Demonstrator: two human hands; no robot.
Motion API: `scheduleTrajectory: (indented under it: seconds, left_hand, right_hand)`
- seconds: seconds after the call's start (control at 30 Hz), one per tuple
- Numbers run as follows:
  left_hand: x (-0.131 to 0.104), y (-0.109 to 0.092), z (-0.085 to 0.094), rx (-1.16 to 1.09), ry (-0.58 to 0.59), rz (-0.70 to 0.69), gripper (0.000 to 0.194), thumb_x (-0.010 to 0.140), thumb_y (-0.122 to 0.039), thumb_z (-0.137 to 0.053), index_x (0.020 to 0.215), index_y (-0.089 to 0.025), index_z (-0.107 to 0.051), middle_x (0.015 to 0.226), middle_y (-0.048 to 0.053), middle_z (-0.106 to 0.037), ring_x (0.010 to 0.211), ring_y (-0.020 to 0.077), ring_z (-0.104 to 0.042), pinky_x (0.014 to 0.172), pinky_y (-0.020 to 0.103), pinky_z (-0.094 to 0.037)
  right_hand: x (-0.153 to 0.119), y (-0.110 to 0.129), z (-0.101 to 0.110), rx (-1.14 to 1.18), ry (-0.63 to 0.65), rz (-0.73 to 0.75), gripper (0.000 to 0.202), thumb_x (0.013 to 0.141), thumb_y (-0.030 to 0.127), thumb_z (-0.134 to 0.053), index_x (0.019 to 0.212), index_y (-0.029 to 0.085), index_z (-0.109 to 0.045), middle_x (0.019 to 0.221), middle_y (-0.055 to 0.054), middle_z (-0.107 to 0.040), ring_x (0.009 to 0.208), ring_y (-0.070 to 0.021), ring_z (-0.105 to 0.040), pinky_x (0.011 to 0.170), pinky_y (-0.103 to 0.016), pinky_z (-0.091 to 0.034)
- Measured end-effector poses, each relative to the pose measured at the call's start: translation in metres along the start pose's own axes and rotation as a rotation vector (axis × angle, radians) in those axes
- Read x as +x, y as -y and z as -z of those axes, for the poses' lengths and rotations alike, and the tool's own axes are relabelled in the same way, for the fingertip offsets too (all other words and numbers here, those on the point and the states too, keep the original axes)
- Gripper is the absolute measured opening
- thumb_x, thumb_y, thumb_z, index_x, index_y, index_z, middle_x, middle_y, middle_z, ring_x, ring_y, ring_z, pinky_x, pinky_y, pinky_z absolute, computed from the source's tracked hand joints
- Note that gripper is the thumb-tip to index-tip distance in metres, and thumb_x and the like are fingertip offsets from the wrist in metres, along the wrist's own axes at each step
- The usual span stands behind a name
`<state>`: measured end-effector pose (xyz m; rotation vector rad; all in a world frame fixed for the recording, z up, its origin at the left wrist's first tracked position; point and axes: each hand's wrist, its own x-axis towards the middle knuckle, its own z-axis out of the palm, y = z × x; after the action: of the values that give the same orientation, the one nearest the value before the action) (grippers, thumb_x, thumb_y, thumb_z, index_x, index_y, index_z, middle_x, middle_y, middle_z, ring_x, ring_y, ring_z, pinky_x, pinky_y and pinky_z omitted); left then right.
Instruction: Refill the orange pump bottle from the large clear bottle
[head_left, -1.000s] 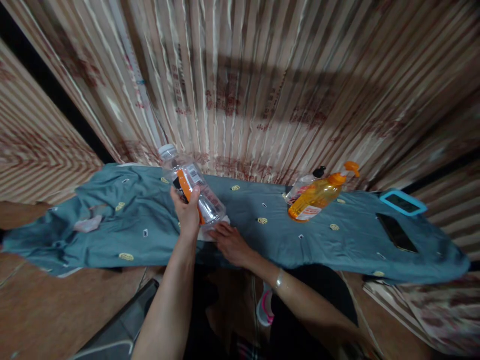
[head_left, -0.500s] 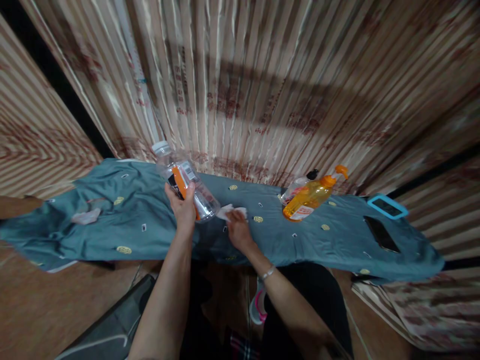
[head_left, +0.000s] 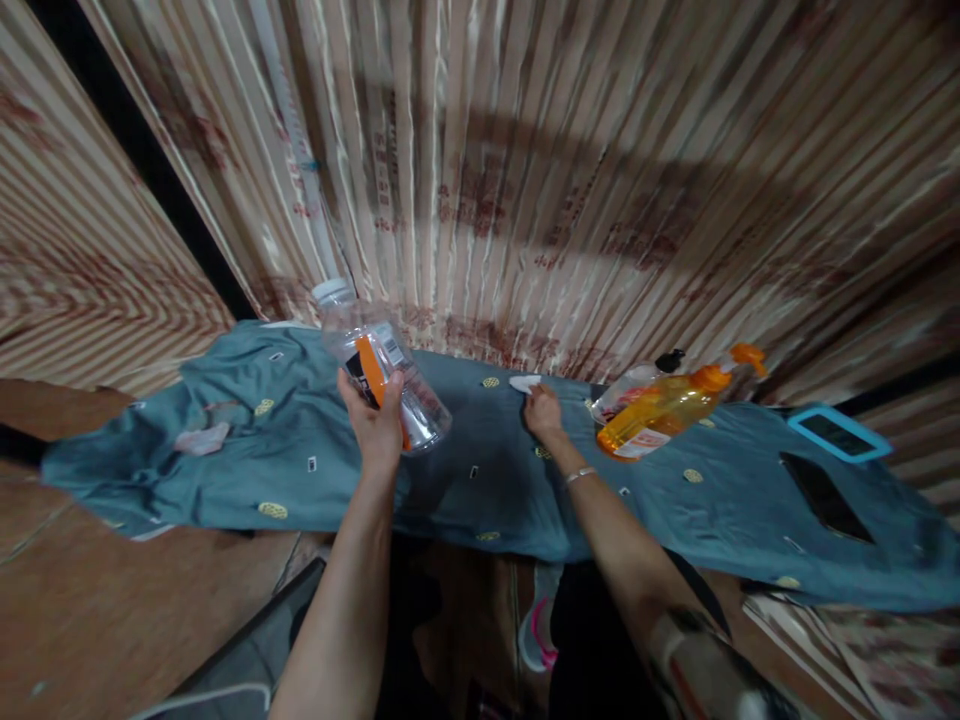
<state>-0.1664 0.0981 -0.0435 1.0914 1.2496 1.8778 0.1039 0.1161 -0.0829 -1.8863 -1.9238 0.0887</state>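
My left hand is wrapped round a clear plastic bottle with a white cap and an orange and black label. The bottle tilts, its cap end up and to the left, above the blue-green patterned cloth. To the right, my right hand is closed on a crumpled white tissue, held against the cloth toward its back edge. Just right of that hand stand an orange pump bottle and, behind it, a clear bottle with a black pump.
A black phone and a blue-framed device lie on the cloth at the right. A pale crumpled piece lies at the left. Behind hangs a pleated curtain. Below, a grey object stands by the front edge.
My right hand has slid the tissue away from me and to the right across the cloth. My left hand still holds the bottle. The view has shifted slightly.
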Motion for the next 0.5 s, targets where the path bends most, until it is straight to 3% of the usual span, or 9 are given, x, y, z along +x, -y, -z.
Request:
scheduleTrajectory:
  seconds: [0.1, 0.17, 0.23, 0.3, 0.37, 0.5]
  left_hand:
    - [0.002, 0.002, -0.004, 0.025, 0.009, -0.011, 0.080, 0.081, -0.046, -0.078, 0.147, -0.024, -0.040, 0.135, 0.012, -0.064, 0.128, 0.0296, -0.062, 0.111, 0.045, -0.051]
    - [0.002, 0.002, -0.007, 0.042, 0.013, -0.012, 0.084, 0.079, -0.045, -0.080, 0.149, -0.023, -0.038, 0.137, 0.013, -0.063, 0.131, 0.0307, -0.060, 0.113, 0.046, -0.049]
    - [0.002, 0.002, -0.009, 0.054, 0.017, -0.014, 0.086, 0.078, -0.044, -0.081, 0.149, -0.022, -0.038, 0.140, 0.014, -0.061, 0.135, 0.0317, -0.058, 0.115, 0.046, -0.047]
    - [0.001, 0.001, -0.010, 0.057, 0.033, -0.020, 0.086, 0.077, -0.044, -0.082, 0.148, -0.022, -0.039, 0.142, 0.015, -0.060, 0.137, 0.0318, -0.056, 0.116, 0.046, -0.046]
    - [-0.001, 0.001, -0.011, 0.051, 0.055, -0.024, 0.084, 0.077, -0.044, -0.082, 0.147, -0.023, -0.040, 0.142, 0.014, -0.059, 0.137, 0.0309, -0.056, 0.116, 0.046, -0.045]
    - [-0.005, 0.002, -0.013, 0.049, 0.089, -0.019, 0.083, 0.076, -0.043, -0.082, 0.145, -0.023, -0.042, 0.140, 0.013, -0.061, 0.134, 0.0297, -0.058, 0.117, 0.046, -0.045]
  right_hand:
    - [-0.001, 0.062, -0.043, 0.060, 0.063, 0.117, 0.042, 0.096, 0.045, -0.061, 0.131, 0.021, -0.059, 0.139, -0.011, -0.057, 0.123, -0.0245, -0.058, 0.105, -0.050, -0.049]
    - [-0.026, 0.099, -0.065, 0.106, 0.127, 0.239, 0.039, 0.097, 0.044, -0.061, 0.129, 0.021, -0.060, 0.138, -0.011, -0.057, 0.122, -0.0236, -0.058, 0.104, -0.049, -0.050]
    - [-0.064, 0.115, -0.071, 0.144, 0.190, 0.357, 0.042, 0.096, 0.043, -0.062, 0.131, 0.021, -0.059, 0.139, -0.011, -0.057, 0.123, -0.0244, -0.058, 0.104, -0.050, -0.050]
    - [-0.103, 0.103, -0.060, 0.157, 0.237, 0.422, 0.042, 0.096, 0.042, -0.062, 0.132, 0.021, -0.059, 0.141, -0.011, -0.056, 0.125, -0.0246, -0.057, 0.106, -0.050, -0.049]
    - [-0.131, 0.068, -0.035, 0.135, 0.252, 0.408, 0.042, 0.096, 0.040, -0.063, 0.132, 0.021, -0.059, 0.141, -0.011, -0.056, 0.126, -0.0250, -0.057, 0.106, -0.051, -0.049]
    - [-0.149, -0.021, 0.024, 0.006, 0.158, 0.156, 0.042, 0.096, 0.042, -0.062, 0.132, 0.021, -0.059, 0.140, -0.011, -0.056, 0.125, -0.0254, -0.057, 0.106, -0.052, -0.049]
